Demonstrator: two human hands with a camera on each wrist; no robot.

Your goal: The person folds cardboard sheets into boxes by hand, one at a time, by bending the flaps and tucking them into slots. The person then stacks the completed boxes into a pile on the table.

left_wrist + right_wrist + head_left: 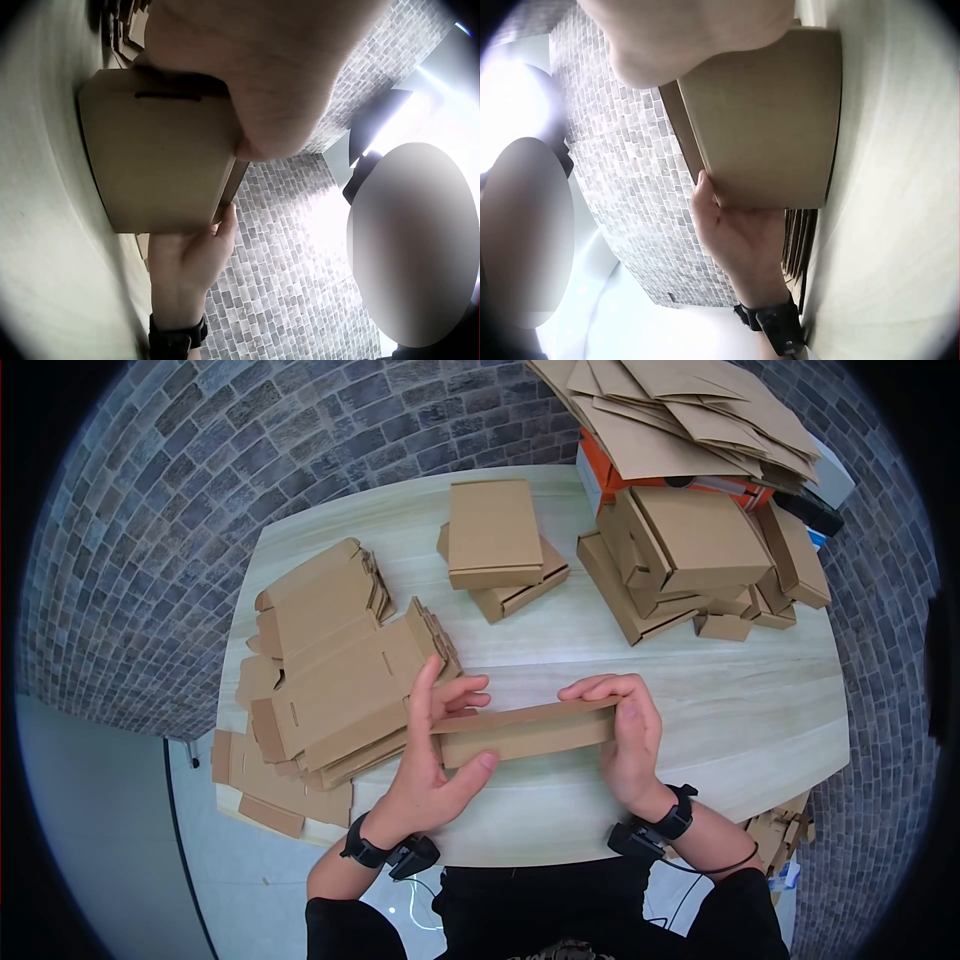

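A small brown cardboard box (528,734) stands on edge on the table close to my body, held between both hands. My left hand (434,760) grips its left end, thumb on the near side and index finger pointing up past it. At the right end my right hand (630,745) holds the box, thumb at the top corner and fingers along the far edge. The left wrist view shows a broad cardboard face (161,154) with a narrow slot near one end. A plain face (769,127) fills the right wrist view's middle.
Flat, unfolded cardboard blanks (345,680) lie stacked at the left, right beside my left hand. Two folded boxes (494,530) sit at the back middle. More boxes (700,540) pile up at the back right, below brown sheets (690,420) on an orange carton (600,465).
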